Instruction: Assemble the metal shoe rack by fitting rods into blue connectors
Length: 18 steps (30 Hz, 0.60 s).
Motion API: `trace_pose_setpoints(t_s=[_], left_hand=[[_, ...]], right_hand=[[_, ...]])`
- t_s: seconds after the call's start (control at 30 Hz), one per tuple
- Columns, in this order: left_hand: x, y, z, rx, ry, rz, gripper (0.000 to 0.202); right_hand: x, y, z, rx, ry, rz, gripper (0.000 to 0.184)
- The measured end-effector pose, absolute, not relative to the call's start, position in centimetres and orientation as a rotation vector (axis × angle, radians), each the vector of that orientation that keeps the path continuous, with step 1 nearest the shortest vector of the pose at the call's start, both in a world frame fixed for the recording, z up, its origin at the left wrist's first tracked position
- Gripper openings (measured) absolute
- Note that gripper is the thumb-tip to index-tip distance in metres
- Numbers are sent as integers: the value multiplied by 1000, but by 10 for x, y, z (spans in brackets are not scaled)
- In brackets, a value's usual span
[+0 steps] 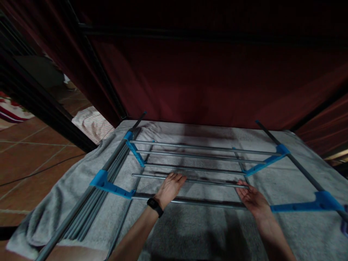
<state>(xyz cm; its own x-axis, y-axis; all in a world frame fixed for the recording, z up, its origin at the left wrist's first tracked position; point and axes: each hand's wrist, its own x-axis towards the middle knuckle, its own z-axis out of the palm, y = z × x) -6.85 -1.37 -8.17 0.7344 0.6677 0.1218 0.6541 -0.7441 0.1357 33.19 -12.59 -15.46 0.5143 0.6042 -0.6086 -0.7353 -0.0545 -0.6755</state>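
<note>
A loose grey metal tube (209, 182) lies crosswise in both hands, its left end free. My left hand (172, 185), with a black watch on the wrist, has its fingers wrapped over the tube near the middle. At the tube's right end, my right hand (250, 197) grips it from below, palm up. Around them stands a partly built rack frame with long side poles (304, 172) and blue plastic brackets (110, 185). Several crossbars (190, 156) span the far pair of brackets. One more crossbar (206, 204) runs between the near brackets, passing below my hands.
Several spare grey tubes (94, 203) lie bundled along the left side pole. A grey blanket (187, 232) covers the surface under the frame. Dark red curtains (174, 83) hang behind. At left are a tiled floor (35, 159), a black post (51, 101) and a striped cloth (92, 121).
</note>
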Motion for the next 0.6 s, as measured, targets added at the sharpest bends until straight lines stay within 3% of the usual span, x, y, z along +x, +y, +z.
trace_pose_setpoints(t_s=[0.37,0.6], left_hand=[[-92,12,-103,2898,1093,660,41],[-81,15,-93,2869,1103,837,41]], right_hand=[[290,-99,-113,-994,30,1097,17],[284,-81,-101,-865,0,1080,16]])
